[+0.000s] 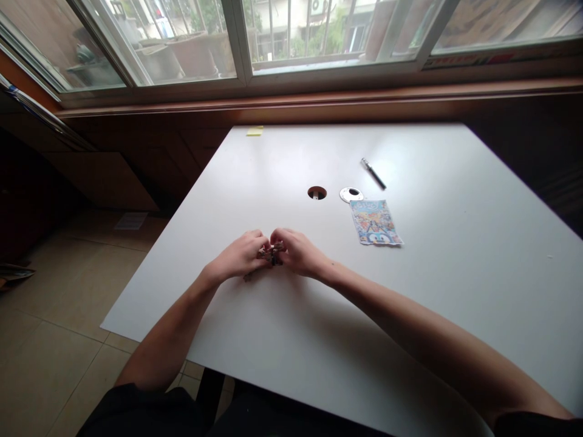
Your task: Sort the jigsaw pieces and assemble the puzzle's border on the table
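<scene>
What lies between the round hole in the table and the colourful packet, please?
In the head view, a round white cap lies between the hole and the packet.

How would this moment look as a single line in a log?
left hand: on small object | right hand: on same object | table: pen, colourful packet, round cap

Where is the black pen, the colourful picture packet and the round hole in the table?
Thin black pen [373, 173], head view, middle of its barrel.
Colourful cartoon-printed flat packet [376, 222], head view, centre of its face.
Round hole in the white table [317, 193], head view, its opening.
</scene>
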The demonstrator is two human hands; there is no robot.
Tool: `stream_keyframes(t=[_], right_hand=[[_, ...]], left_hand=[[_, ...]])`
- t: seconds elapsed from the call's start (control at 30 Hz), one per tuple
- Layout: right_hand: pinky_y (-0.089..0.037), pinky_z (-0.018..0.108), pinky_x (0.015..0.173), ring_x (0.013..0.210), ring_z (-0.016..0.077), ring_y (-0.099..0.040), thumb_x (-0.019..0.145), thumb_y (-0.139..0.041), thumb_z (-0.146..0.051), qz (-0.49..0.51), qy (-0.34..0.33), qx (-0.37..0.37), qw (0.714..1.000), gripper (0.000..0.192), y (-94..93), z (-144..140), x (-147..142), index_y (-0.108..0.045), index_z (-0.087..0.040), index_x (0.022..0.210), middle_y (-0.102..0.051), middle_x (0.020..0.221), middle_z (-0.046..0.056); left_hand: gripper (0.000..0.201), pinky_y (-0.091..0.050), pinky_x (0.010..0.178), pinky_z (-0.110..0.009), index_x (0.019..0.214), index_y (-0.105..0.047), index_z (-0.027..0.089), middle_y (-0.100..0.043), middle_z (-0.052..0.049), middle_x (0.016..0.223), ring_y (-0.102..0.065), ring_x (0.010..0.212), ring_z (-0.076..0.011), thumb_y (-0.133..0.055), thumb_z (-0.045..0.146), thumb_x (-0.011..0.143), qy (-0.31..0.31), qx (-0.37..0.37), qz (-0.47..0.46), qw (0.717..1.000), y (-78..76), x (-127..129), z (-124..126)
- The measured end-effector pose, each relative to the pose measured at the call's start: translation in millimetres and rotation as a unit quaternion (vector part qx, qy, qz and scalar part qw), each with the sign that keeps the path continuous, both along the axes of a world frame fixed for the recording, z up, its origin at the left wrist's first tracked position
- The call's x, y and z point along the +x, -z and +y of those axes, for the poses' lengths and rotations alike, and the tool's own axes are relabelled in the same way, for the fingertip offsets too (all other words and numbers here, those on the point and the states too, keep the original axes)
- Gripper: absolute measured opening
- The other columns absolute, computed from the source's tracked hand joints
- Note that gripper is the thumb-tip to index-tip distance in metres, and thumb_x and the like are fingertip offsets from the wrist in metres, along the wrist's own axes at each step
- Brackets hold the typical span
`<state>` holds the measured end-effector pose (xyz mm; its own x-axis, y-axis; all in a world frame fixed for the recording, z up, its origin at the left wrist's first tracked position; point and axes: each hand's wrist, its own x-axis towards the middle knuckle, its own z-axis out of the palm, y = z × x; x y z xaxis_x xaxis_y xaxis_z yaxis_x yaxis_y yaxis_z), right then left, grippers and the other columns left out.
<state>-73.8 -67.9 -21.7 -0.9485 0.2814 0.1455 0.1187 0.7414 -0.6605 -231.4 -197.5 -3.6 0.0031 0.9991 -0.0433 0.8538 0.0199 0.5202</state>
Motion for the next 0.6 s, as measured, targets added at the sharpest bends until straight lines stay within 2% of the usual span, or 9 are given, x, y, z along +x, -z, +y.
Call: stream_keyframes(t=[0.1, 0.17, 0.23, 0.27, 0.33, 0.4, 0.43, 0.5, 0.6], right_hand=[[-0.045, 0.026, 0.079, 0.089, 0.0161, -0.059, 0.077, -0.054, 0.0, 0.027, -0.033, -0.008, 0.999, 0.033, -0.2, 3, 5, -0.056, -0.019, 0.103, -0.064, 0.103, 0.005], [-0.047, 0.029, 0.083, 0.094, 0.0182, -0.059, 0.076, -0.057, -0.001, 0.044, -0.048, -0.007, 0.998, 0.038, -3.1, 6, 11, -0.054, -0.019, 0.109, -0.064, 0.106, 0.006], [-0.048, 0.035, 0.089, 0.103, 0.0228, -0.058, 0.074, -0.065, -0.005, 0.042, -0.061, 0.012, 0.997, 0.046, -6.8, 9, 20, -0.054, -0.018, 0.116, -0.061, 0.113, 0.01], [-0.048, 0.038, 0.092, 0.106, 0.0253, -0.057, 0.072, -0.07, -0.008, 0.027, -0.065, 0.026, 0.997, 0.05, -8.2, 10, 25, -0.054, -0.018, 0.118, -0.059, 0.117, 0.012], [-0.049, 0.04, 0.091, 0.103, 0.0265, -0.058, 0.068, -0.079, -0.015, -0.022, -0.062, 0.041, 0.997, 0.056, -9.0, 11, 34, -0.057, -0.017, 0.12, -0.056, 0.12, 0.014], [-0.051, 0.036, 0.083, 0.09, 0.0222, -0.061, 0.072, -0.079, -0.017, -0.058, -0.047, 0.038, 0.997, 0.049, -6.3, 9, 37, -0.061, -0.016, 0.117, -0.056, 0.116, 0.013], [-0.05, 0.034, 0.08, 0.084, 0.0198, -0.061, 0.075, -0.076, -0.015, -0.058, -0.038, 0.034, 0.997, 0.04, -3.7, 7, 35, -0.063, -0.016, 0.113, -0.057, 0.112, 0.012], [-0.048, 0.031, 0.077, 0.081, 0.0181, -0.06, 0.081, -0.067, -0.01, -0.019, -0.024, 0.028, 0.999, 0.024, 3.1, 3, 27, -0.066, -0.017, 0.104, -0.06, 0.104, 0.009], [-0.047, 0.03, 0.076, 0.084, 0.0185, -0.06, 0.086, -0.059, -0.007, 0.062, 0.0, 0.009, 0.998, 0.016, 12.6, -2, 7, -0.064, -0.017, 0.098, -0.063, 0.097, 0.006]], left_hand=[[0.007, -0.05, 0.078, -0.032, 0.094, -0.061, 0.02, -0.059, -0.005, 0.098, -0.059, 0.092, -0.021, -0.059, 0.026, 0.09, 0.011, 0.02, -0.012, 1.0, -5.2, -2, 1], [0.01, -0.05, 0.082, -0.033, 0.098, -0.062, 0.02, -0.061, -0.005, 0.098, -0.06, 0.093, -0.0206, -0.053, 0.021, 0.093, 0.014, 0.034, -0.003, 0.999, -11.6, -6, -1], [0.017, -0.049, 0.091, -0.036, 0.107, -0.063, 0.022, -0.063, -0.005, 0.105, -0.059, 0.101, -0.0226, -0.056, 0.026, 0.093, 0.022, 0.033, 0.018, 0.999, -17.5, -12, -5], [0.028, -0.048, 0.096, -0.039, 0.116, -0.062, 0.024, -0.062, -0.006, 0.114, -0.057, 0.109, -0.0251, -0.062, 0.031, 0.09, 0.028, 0.022, 0.03, 0.999, -19.4, -15, -8], [0.067, -0.046, 0.103, -0.046, 0.136, -0.054, 0.031, -0.053, -0.008, 0.133, -0.049, 0.123, -0.0324, -0.079, 0.043, 0.075, 0.032, -0.014, 0.057, 0.998, -20.3, -21, -15], [0.093, -0.046, 0.104, -0.049, 0.145, -0.046, 0.037, -0.045, -0.008, 0.142, -0.043, 0.129, -0.0363, -0.088, 0.042, 0.062, 0.025, -0.053, 0.063, 0.996, -18.5, -25, -19], [0.092, -0.047, 0.104, -0.047, 0.145, -0.046, 0.039, -0.044, -0.008, 0.141, -0.044, 0.128, -0.0353, -0.088, 0.038, 0.063, 0.024, -0.068, 0.053, 0.996, -17.3, -26, -20], [0.076, -0.049, 0.103, -0.042, 0.139, -0.053, 0.038, -0.047, -0.006, 0.135, -0.048, 0.126, -0.031, -0.082, 0.03, 0.07, 0.027, -0.075, 0.02, 0.997, -15.8, -28, -18], [0.054, -0.048, 0.104, -0.039, 0.133, -0.058, 0.034, -0.053, -0.005, 0.128, -0.052, 0.123, -0.0267, -0.07, 0.024, 0.081, 0.027, -0.036, -0.015, 0.999, -15.7, -28, -11]])
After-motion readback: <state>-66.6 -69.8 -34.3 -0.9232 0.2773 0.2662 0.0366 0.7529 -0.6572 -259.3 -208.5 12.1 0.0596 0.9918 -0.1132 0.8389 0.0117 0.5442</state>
